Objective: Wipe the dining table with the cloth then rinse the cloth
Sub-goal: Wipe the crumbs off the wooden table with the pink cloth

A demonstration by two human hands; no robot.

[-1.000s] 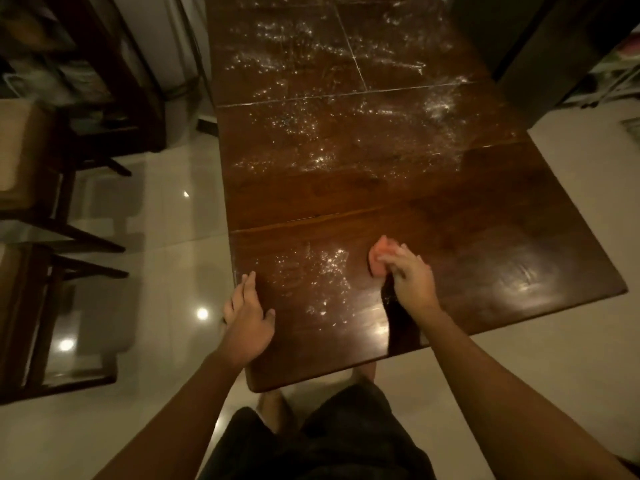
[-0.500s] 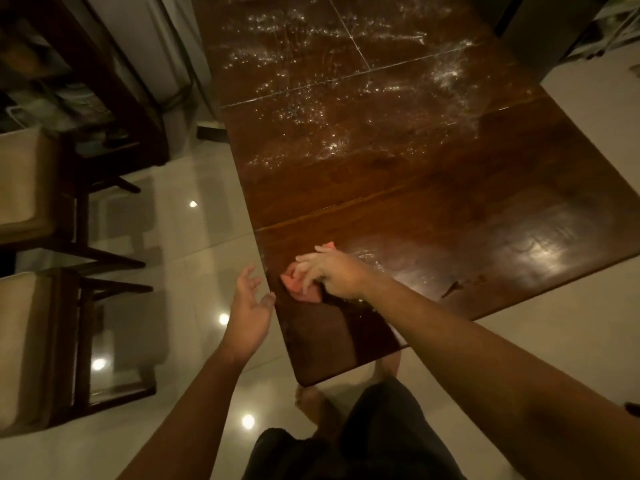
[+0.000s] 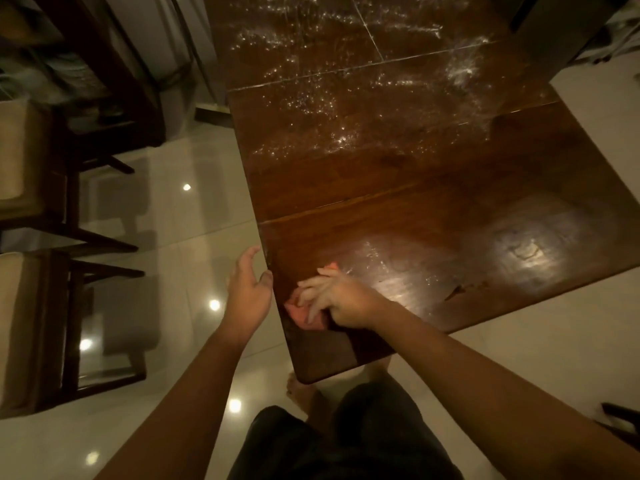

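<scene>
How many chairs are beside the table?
2, both left of the dining table: the near chair at lower left, the far chair behind it. More may sit out of view.

Dim warm light; glare spots on table and floor

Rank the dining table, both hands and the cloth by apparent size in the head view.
1. dining table, by far the largest.
2. left hand and right hand: look alike, unranked.
3. cloth: smallest as seen, mostly hidden under the right hand.
</scene>
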